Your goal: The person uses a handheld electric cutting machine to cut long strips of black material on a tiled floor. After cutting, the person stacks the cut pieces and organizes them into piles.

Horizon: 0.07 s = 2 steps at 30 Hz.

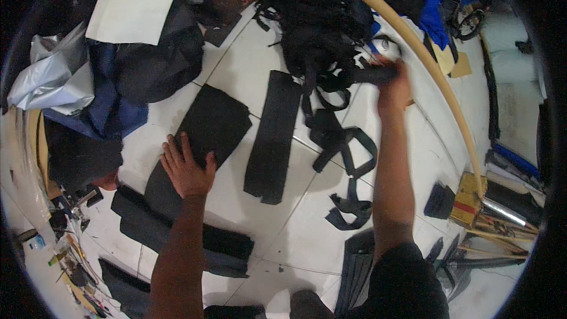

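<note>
My left hand [189,166] lies flat with fingers spread on a wide black fabric panel [215,119] on the tiled floor. Farther off to the right, my right hand [394,90] is closed round the end of a black fabric strip [367,75]; motion blurs it a little. That strip lies against a tangled heap of black straps and cords [322,29]. Between my hands rests a long black fabric piece [274,136]. Nearer the right forearm, looped black webbing [356,153] trails down from the heap.
Black fabric strips [227,245] lie near my left forearm, and a pleated black stack [356,266] by my right. Silver sheeting [53,74] and white cloth [133,0] are at far left. A tan curved tube [422,47] arches over the right, beside a yellow box [466,201].
</note>
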Available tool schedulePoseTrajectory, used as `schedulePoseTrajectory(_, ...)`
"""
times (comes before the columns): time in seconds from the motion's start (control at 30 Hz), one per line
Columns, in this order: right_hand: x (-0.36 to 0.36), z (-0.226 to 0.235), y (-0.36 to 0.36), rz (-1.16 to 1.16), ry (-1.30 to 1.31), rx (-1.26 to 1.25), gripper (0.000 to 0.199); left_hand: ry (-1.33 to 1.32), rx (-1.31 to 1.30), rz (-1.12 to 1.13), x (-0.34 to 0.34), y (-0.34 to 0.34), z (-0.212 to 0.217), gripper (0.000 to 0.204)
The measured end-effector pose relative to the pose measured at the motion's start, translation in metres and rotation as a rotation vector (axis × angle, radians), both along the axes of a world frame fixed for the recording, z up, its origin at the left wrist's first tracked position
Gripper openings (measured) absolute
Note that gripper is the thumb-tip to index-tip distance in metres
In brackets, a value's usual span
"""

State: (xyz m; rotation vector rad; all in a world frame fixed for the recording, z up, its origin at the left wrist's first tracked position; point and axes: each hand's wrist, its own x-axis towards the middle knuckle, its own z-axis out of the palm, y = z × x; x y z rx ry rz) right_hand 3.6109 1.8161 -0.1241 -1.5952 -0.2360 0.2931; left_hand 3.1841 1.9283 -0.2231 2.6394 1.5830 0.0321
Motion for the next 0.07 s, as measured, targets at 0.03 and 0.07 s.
schedulePoseTrajectory(0.03,0.004,0.047,-0.036,-0.145,0.042,0.066,0.032,0.001,0.005,0.005,0.0,0.0,0.002,0.077)
schedulePoseTrajectory(0.07,0.009,0.063,-0.047,-0.166,0.009,0.064,0.032,0.024,-0.012,-0.002,0.004,-0.001,0.0,0.078)
